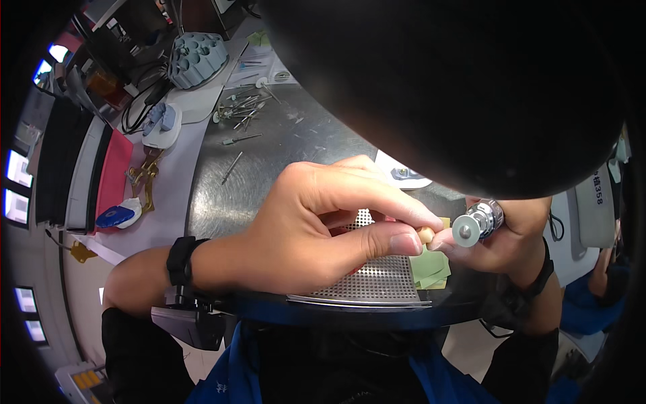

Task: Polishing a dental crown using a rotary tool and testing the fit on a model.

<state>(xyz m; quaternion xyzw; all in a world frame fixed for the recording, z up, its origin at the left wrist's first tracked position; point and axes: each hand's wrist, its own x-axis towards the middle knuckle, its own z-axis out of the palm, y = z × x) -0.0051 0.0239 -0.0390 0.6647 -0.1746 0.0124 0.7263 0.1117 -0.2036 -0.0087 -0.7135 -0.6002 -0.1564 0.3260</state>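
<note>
Between the thumb and fingertips of my left hand (330, 222) is a small cream-coloured dental crown (426, 235). My right hand (515, 246) grips a metal rotary handpiece (489, 213), its body partly hidden by the fingers. A pale green grinding wheel (465, 231) sits on the handpiece's end, just right of the crown, with a small gap between them. My right thumb tip reaches close to the crown; whether it touches is hard to tell. Below both hands lie a perforated metal plate (387, 281) and green paper sheets (431, 268).
Loose burs (245, 111) lie on the metal work surface (219, 202). Farther left are a grey bur block (196, 59), a dental model (161, 124) and a brass-coloured articulator (142, 176). A large dark rounded shape (457, 87) covers the upper right. Another person (599, 289) is at right.
</note>
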